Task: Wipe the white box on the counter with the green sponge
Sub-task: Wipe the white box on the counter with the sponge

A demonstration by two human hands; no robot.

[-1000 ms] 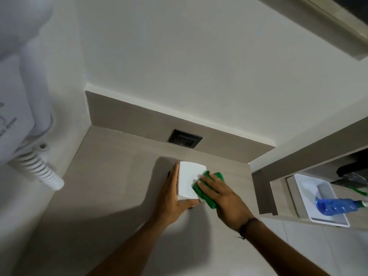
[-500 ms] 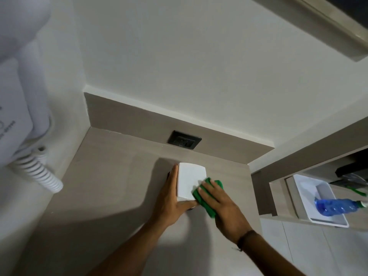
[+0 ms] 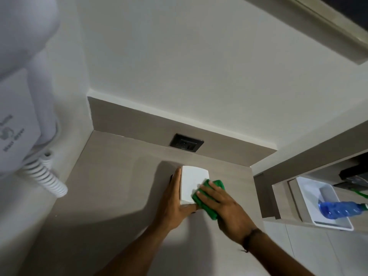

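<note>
The white box (image 3: 192,181) stands on the beige counter (image 3: 119,176), a little in front of the backsplash. My left hand (image 3: 175,204) clasps its left side and near bottom corner, thumb under the front edge. My right hand (image 3: 223,208) presses the green sponge (image 3: 216,185) flat against the box's right side and top right corner. Most of the sponge is hidden under my fingers; green shows above and below them.
A black socket (image 3: 186,145) sits in the backsplash just behind the box. A wall hair dryer (image 3: 22,92) with a coiled white cord (image 3: 44,177) hangs at left. At right, a lower shelf holds a white tray (image 3: 310,196) with a blue bottle (image 3: 338,209).
My right hand has slid the sponge slightly back and forth over the box's right side. The left hand and the box stay put.
</note>
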